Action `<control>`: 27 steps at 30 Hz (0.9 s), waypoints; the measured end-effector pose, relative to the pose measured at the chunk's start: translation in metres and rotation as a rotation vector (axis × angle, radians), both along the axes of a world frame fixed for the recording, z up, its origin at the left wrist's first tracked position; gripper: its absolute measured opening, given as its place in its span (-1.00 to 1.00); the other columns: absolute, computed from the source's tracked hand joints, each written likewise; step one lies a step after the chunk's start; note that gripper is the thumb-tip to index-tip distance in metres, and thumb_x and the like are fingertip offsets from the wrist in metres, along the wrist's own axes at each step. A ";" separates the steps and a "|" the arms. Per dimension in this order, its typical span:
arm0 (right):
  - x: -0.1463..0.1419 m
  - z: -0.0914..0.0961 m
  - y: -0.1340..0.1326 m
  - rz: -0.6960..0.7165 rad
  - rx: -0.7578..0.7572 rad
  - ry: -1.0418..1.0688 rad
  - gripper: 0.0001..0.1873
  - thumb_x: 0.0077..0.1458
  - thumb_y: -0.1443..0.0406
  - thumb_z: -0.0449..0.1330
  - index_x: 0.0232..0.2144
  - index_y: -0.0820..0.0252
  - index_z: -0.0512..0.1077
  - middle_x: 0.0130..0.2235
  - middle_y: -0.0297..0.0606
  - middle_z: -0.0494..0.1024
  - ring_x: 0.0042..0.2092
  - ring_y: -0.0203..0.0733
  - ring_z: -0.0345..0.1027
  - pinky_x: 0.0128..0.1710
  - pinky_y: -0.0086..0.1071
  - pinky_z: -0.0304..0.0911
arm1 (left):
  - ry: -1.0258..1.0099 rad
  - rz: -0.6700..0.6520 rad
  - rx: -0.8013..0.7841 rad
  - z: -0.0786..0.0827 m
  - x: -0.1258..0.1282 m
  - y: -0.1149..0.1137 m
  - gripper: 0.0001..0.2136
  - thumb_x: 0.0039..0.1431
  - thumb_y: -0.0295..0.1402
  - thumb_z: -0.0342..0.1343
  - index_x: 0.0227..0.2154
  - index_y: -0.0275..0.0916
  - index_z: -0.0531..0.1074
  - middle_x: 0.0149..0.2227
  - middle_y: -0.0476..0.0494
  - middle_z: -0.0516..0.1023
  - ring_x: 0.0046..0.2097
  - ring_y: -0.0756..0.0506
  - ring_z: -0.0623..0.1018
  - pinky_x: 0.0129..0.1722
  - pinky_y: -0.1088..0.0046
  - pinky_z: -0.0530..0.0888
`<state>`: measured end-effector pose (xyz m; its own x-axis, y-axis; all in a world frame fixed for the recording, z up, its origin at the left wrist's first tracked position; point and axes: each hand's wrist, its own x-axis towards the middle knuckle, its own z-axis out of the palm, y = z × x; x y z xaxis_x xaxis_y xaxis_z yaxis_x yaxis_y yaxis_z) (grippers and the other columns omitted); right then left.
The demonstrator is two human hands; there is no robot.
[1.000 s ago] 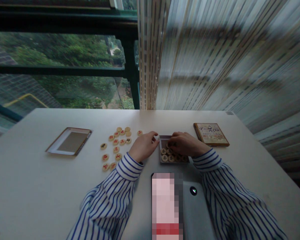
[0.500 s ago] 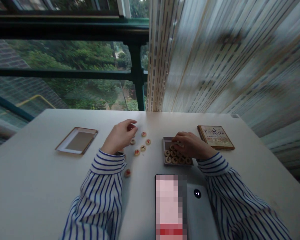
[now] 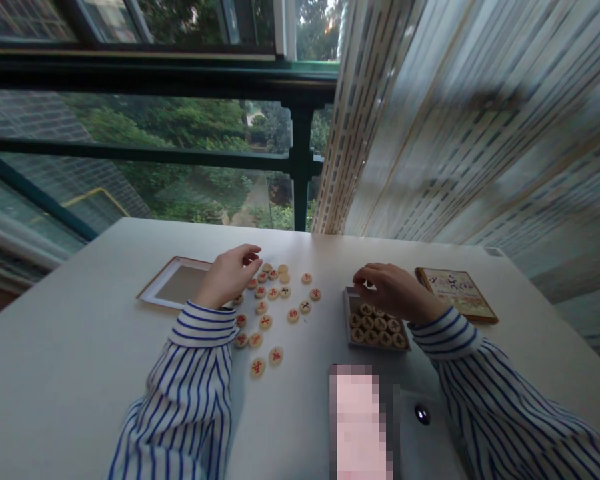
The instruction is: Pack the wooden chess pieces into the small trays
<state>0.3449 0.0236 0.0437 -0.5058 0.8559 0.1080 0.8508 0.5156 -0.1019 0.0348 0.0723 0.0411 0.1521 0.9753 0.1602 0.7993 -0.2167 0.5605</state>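
Observation:
Over the left edge of a scatter of round wooden Chinese chess pieces (image 3: 273, 293) hovers my left hand (image 3: 227, 273). Its thumb and forefinger are apart, and I see nothing between them. My right hand (image 3: 393, 288) is above the back of a small open box (image 3: 349, 319), its fingers bent down and drawn together. Whether a piece is in those fingers is hidden. Inside the box, dark-marked pieces (image 3: 380, 324) lie in rows, partly covered by the hand. Most loose pieces on the table carry red characters; a few show black ones or a blank face.
Left of the pieces lies a shallow box lid (image 3: 163, 287), partly behind my left hand. A flat box with a printed cover (image 3: 457, 293) rests at the right. A phone (image 3: 360, 427) with a blurred screen and a pale device (image 3: 420, 440) are at the front of the white table (image 3: 70, 347).
My left hand has shifted left, uncovering many loose pieces. My right hand has risen from inside the box toward its back left corner. The view has swung slightly left.

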 end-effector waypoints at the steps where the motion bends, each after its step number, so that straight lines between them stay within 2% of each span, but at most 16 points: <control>1: -0.003 0.002 0.003 0.005 0.001 -0.002 -0.84 0.04 0.34 0.04 -0.36 0.22 0.41 -0.35 -0.22 0.48 -0.33 -0.26 0.31 -0.32 -0.44 0.11 | -0.004 -0.003 0.003 -0.001 -0.004 0.001 -0.67 0.05 -0.23 -0.04 -0.16 -0.25 0.41 -0.28 -0.14 0.54 -0.25 -0.07 0.51 -0.24 0.43 0.42; 8: -0.026 0.015 0.026 0.046 0.003 -0.077 -0.84 0.04 0.32 0.03 -0.37 0.20 0.40 -0.36 -0.23 0.48 -0.36 -0.27 0.31 -0.37 -0.45 0.09 | -0.017 -0.001 -0.021 -0.005 -0.025 0.007 -0.65 0.04 -0.22 -0.04 -0.13 -0.25 0.39 -0.21 -0.16 0.52 -0.22 -0.08 0.50 -0.20 0.42 0.42; 14: -0.045 0.025 0.034 0.058 0.009 -0.100 -0.83 0.05 0.31 0.02 -0.37 0.20 0.40 -0.35 -0.23 0.48 -0.36 -0.26 0.30 -0.37 -0.45 0.08 | 0.036 -0.032 -0.063 -0.008 -0.041 0.006 -0.62 0.04 -0.20 -0.04 -0.11 -0.26 0.38 -0.18 -0.18 0.51 -0.21 -0.09 0.49 -0.20 0.40 0.42; 27: -0.060 0.019 0.046 -0.005 -0.034 -0.026 -0.78 0.04 0.29 0.02 -0.28 0.20 0.40 -0.32 -0.24 0.50 -0.34 -0.26 0.32 -0.36 -0.45 0.11 | 0.092 -0.010 -0.085 -0.008 -0.042 0.004 -0.61 0.04 -0.22 -0.03 -0.09 -0.29 0.37 -0.14 -0.21 0.50 -0.17 -0.11 0.48 -0.14 0.38 0.40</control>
